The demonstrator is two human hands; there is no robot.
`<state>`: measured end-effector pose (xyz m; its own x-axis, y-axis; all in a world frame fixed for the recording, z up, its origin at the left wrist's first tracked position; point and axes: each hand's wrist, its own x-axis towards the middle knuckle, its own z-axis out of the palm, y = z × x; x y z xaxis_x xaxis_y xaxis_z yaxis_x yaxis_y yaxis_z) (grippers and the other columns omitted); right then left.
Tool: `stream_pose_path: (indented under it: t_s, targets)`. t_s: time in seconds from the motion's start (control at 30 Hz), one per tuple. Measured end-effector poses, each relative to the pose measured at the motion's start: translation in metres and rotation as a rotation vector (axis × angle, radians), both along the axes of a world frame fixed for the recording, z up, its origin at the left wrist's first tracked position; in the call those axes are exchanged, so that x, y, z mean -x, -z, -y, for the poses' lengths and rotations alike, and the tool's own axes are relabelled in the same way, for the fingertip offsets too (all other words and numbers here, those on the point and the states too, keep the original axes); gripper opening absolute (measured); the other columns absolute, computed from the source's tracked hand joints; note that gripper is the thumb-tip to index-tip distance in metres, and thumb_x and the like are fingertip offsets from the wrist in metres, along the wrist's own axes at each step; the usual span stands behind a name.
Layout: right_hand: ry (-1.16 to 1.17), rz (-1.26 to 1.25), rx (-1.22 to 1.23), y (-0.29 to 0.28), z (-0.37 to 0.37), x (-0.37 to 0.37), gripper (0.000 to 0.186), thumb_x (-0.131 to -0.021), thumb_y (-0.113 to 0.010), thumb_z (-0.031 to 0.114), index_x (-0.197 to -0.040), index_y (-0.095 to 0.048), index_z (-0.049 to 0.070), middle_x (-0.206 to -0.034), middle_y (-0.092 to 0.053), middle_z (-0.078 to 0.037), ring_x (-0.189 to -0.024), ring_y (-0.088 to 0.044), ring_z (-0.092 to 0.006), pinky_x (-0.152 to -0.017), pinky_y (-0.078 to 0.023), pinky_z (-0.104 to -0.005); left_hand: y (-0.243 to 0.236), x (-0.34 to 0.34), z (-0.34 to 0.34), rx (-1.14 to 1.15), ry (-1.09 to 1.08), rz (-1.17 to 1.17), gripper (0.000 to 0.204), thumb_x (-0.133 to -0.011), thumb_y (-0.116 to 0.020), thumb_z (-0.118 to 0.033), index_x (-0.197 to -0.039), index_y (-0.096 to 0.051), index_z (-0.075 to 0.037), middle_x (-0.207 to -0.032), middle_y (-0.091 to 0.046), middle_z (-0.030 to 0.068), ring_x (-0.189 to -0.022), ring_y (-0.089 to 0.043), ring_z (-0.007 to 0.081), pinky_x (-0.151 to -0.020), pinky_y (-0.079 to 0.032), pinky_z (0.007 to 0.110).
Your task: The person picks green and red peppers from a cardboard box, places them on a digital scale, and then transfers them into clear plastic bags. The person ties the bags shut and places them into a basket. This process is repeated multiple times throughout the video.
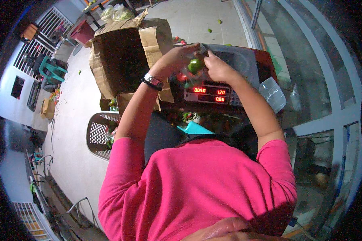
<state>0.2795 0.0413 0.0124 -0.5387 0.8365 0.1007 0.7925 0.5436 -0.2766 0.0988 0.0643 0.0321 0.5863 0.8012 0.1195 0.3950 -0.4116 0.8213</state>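
Note:
Over a digital scale [241, 60] with a lit red display, my left hand [173, 60] and my right hand [219, 70] are raised close together, fingers closed on the top of a clear plastic bag [188, 79]. The bag hangs between them with a green round vegetable [195, 65] and smaller red and green pieces inside or just behind it. My left hand is at the left side of the bag's top, my right hand at the right. The exact grip of the fingertips is too small to make out.
An open cardboard box [114, 56] stands left of the scale, above a perforated basket [96, 132]. A clear plastic pack [272, 94] lies at the scale's right. A teal plastic object [195, 128] is below. Glass doors [317, 68] line the right; a green chair [52, 70] stands far left.

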Motion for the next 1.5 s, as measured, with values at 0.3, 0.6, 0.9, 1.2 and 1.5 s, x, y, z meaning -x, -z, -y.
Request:
stream_pose_path:
  t_s: [0.3,0.6,0.9,1.2,1.5]
  targets:
    - [-0.336,-0.310,-0.117,0.071,-0.010,0.034,0.027,-0.075,-0.053,0.015,-0.098,-0.055,0.001,-0.098,-0.057,-0.012,-0.087,-0.054,-0.0222,-0.076,-0.043,-0.0321,-0.016,-0.029,0.021,-0.189,0.109,-0.206,0.053,-0.070,-0.051,-0.001,-0.121,-0.042,-0.011,-0.103,-0.055,0.0167,-0.088,-0.057,0.0230,-0.074,-0.044,0.030]
    - [-0.426,-0.773,0.362,-0.040,-0.012,-0.006,0.019,-0.077,-0.045,0.004,-0.088,-0.059,0.001,-0.081,-0.060,-0.006,-0.076,-0.057,-0.0148,-0.067,-0.045,-0.0259,-0.002,0.014,0.015,-0.142,0.003,0.093,0.055,-0.068,-0.046,0.005,-0.121,-0.041,-0.008,-0.110,-0.053,0.0133,-0.098,-0.051,0.0142,-0.082,-0.039,0.025]
    - [0.273,0.034,-0.003,0.131,-0.126,-0.027,0.050,-0.070,-0.055,0.027,-0.117,-0.044,0.017,-0.121,-0.037,-0.024,-0.119,-0.023,-0.0391,-0.096,-0.020,-0.0487,-0.052,-0.003,0.027,-0.067,-0.073,-0.075,0.056,-0.067,-0.041,0.010,-0.120,-0.043,-0.010,-0.109,-0.054,0.0107,-0.092,-0.053,0.0140,-0.078,-0.040,0.024]
    - [0.188,-1.298,-0.092,-0.019,-0.012,-0.039,0.030,-0.072,-0.058,0.009,-0.100,-0.047,0.006,-0.086,-0.051,-0.004,-0.078,-0.051,-0.0143,-0.066,-0.044,-0.0280,-0.009,0.002,-0.015,-0.284,-0.005,-0.064,0.054,-0.064,-0.047,0.000,-0.117,-0.045,-0.007,-0.099,-0.058,0.0162,-0.087,-0.057,0.0200,-0.078,-0.041,0.027]
    - [0.068,-1.115,0.401,0.038,-0.026,0.025,0.025,-0.068,-0.053,0.005,-0.093,-0.054,0.002,-0.089,-0.055,-0.016,-0.085,-0.054,-0.0297,-0.073,-0.043,-0.0366,-0.014,-0.025,-0.005,-0.320,0.031,-0.075,0.045,-0.072,-0.051,-0.005,-0.117,-0.045,-0.004,-0.108,-0.053,0.0156,-0.095,-0.055,0.0217,-0.080,-0.040,0.027]
